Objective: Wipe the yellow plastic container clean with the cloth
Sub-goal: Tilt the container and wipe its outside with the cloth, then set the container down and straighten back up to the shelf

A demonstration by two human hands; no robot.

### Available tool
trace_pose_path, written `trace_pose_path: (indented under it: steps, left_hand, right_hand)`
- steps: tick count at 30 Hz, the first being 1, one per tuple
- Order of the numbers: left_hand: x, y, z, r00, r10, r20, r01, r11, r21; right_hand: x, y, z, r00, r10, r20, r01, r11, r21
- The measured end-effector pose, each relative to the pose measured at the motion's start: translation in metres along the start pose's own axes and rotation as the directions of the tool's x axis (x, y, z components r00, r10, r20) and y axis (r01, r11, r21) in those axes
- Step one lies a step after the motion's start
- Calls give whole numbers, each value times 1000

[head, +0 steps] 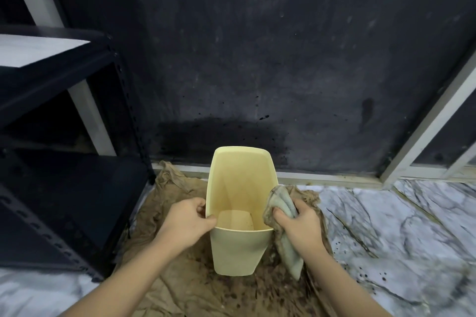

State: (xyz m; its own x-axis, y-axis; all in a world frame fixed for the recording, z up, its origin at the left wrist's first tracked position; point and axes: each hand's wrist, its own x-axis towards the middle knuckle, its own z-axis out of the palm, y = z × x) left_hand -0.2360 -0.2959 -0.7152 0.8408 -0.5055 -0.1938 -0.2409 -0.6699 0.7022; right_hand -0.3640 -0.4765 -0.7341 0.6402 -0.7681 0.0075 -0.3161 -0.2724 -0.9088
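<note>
A tall yellow plastic container [238, 252] stands upright on brown paper, its open mouth facing me. Its inner walls show brownish stains. My left hand [188, 221] grips the left rim, thumb over the edge and into the opening. My right hand [298, 224] holds a dirty grey-white cloth [282, 206] bunched against the container's right outer wall; the cloth's loose end hangs down below the hand beside the container.
Crumpled, spotted brown paper [180, 288] covers the marble-patterned floor [386, 234] under the container. A dark metal shelf rack [77, 162] stands close on the left. A dark stained wall [257, 59] rises just behind, with a white frame [422, 134] at right.
</note>
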Motion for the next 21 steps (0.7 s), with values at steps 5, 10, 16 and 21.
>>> trace_pose_path:
  steps: [5,10,16,21]
  left_hand:
    - [-6,10,-14,998,-37,58,25,981,192]
    - [-31,24,-50,998,-22,64,-2,936,351]
    - [-75,37,-86,984,-12,176,-75,874,481]
    - [-108,38,-96,975,-10,222,-114,835,538]
  right_hand:
    - [-1,-12,-11,994,-29,105,48,982,-185]
    - [-13,-42,-27,978,-82,192,146,927,-347]
    - [-44,-80,-43,932,4,362,216,797,-564]
    - [-74,-89,-51,909,21,416,254,764,-593]
